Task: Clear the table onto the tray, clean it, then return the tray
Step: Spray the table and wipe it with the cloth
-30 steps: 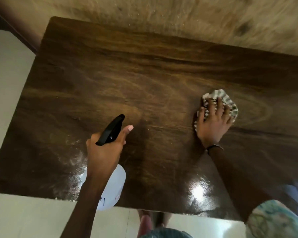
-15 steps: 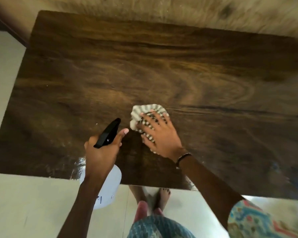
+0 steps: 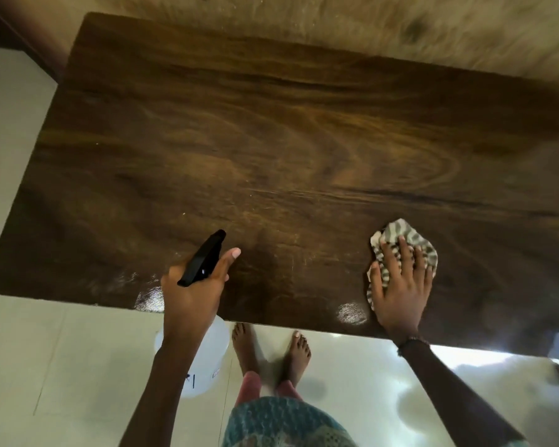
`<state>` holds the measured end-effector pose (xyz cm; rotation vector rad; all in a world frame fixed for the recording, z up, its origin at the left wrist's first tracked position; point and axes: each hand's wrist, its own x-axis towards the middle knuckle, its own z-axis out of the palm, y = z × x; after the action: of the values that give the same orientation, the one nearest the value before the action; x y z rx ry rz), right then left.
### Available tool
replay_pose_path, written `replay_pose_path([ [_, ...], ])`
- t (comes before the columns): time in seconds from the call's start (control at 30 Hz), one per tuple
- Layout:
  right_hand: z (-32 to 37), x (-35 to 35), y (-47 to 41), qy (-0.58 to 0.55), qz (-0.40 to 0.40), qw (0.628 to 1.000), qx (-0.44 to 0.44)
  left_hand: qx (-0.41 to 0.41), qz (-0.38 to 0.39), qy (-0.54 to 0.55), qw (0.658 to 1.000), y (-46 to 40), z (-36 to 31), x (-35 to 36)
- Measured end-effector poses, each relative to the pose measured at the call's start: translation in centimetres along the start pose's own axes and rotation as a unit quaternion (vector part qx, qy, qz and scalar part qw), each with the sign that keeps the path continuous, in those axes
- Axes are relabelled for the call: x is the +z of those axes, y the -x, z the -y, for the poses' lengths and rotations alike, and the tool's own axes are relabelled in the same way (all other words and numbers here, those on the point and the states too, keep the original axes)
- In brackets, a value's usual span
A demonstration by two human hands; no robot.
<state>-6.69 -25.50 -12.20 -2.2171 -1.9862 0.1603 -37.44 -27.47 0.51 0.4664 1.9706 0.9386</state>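
Our right hand (image 3: 400, 287) lies flat with its fingers spread and straight, pressing a crumpled cloth (image 3: 410, 245) against the bench (image 3: 271, 140); nothing is curled round it, the palm simply weighs on it. The cloth is pale with grey-brown stripes, bunched into folds, and it shows past our fingertips on the far side and along the thumb side of the hand. A dark beaded band sits on that wrist.

Our left hand (image 3: 194, 291) forms a closed grip on the neck of a spray bottle (image 3: 204, 359), the forefinger stretched forward beside the black trigger head (image 3: 204, 258), which points away from us. The bottle's white translucent body hangs below the hand, off the near edge of the bench and over the pale tiled floor (image 3: 46, 350).

The bench is dark wood with a strong swirling grain. Glossy wet-looking patches shine along its near edge, one just beside our right palm, another beside our left hand. Below, between the two arms, our bare feet (image 3: 271, 353) stand on the tiles.
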Motion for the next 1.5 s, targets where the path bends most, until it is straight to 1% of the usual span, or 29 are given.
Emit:
replay_pose_path([
  [0.1, 2.9, 0.6, 2.4, -0.003, 0.019, 1.0, -0.01, -0.001, -0.005, 0.014, 1.0, 0.0, 0.5, -1.3],
  [0.23, 9.4, 2.2, 4.9, -0.025, 0.062, 0.995, -0.079, -0.005, -0.027, 0.015, 0.999, -0.8, 1.0, -3.4],
  [0.4, 19.4, 4.1, 6.7, -0.035, 0.093, 0.985, -0.143, -0.015, -0.046, 0.019, 0.999, -2.4, 1.6, -6.2],
  [0.53, 29.5, 5.9, 7.5, -0.062, 0.116, 0.964, -0.229, -0.019, -0.07, 0.026, 0.997, -5.2, 1.7, -10.4],
  [0.63, 36.2, 7.4, 7.7, -0.086, 0.146, 0.932, -0.319, -0.018, -0.108, 0.036, 0.993, -7.3, 1.4, -13.7],
  [0.73, 41.4, 8.6, 7.4, -0.051, 0.17, 0.893, -0.415, -0.046, -0.126, 0.025, 0.991, -9.8, 0.7, -16.7],
  [0.8, 44.3, 9.5, 6.7, -0.008, 0.192, 0.851, -0.488, -0.037, -0.143, 0.027, 0.989, -11.6, 0.0, -18.3],
  [0.87, 46.6, 10.5, 5.5, 0.055, 0.203, 0.802, -0.56, -0.024, -0.152, 0.026, 0.988, -13.2, -0.9, -19.2],
  [0.93, 48.7, 11.3, 3.7, 0.106, 0.204, 0.756, -0.613, -0.034, -0.154, 0.018, 0.987, -15.0, -1.7, -19.9],
  [0.97, 49.7, 11.5, 2.6, 0.125, 0.201, 0.737, -0.633, -0.037, -0.149, 0.013, 0.988, -16.0, -2.3, -20.3],
  [1.0, 50.5, 11.5, 1.5, 0.132, 0.187, 0.726, -0.648, -0.036, -0.138, 0.009, 0.99, -16.7, -2.8, -20.5],
  [1.03, 51.5, 11.6, 0.1, 0.128, 0.172, 0.723, -0.657, -0.03, -0.125, 0.011, 0.992, -17.6, -3.4, -20.8],
  [1.07, 52.3, 11.5, -1.3, 0.114, 0.159, 0.731, -0.653, -0.022, -0.116, 0.014, 0.993, -18.4, -4.1, -20.9],
  [1.13, 53.9, 11.3, -4.8, 0.076, 0.147, 0.767, -0.62, 0.0, -0.11, 0.02, 0.994, -20.0, -4.9, -21.2],
  [1.23, 55.3, 11.6, -10.9, 0.069, 0.143, 0.804, -0.573, 0.03, -0.104, 0.019, 0.994, -22.1, -5.9, -21.2],
  [1.33, 55.6, 11.7, -17.2, 0.004, 0.134, 0.856, -0.499, 0.037, -0.085, 0.033, 0.995, -23.8, -6.8, -21.0],
  [1.43, 55.4, 11.8, -22.6, 0.012, 0.106, 0.882, -0.458, 0.052, -0.076, 0.034, 0.995, -25.3, -7.9, -20.9],
  [1.5, 55.0, 11.8, -25.9, 0.014, 0.09, 0.906, -0.414, 0.058, -0.075, 0.034, 0.995, -26.1, -8.5, -20.8],
])
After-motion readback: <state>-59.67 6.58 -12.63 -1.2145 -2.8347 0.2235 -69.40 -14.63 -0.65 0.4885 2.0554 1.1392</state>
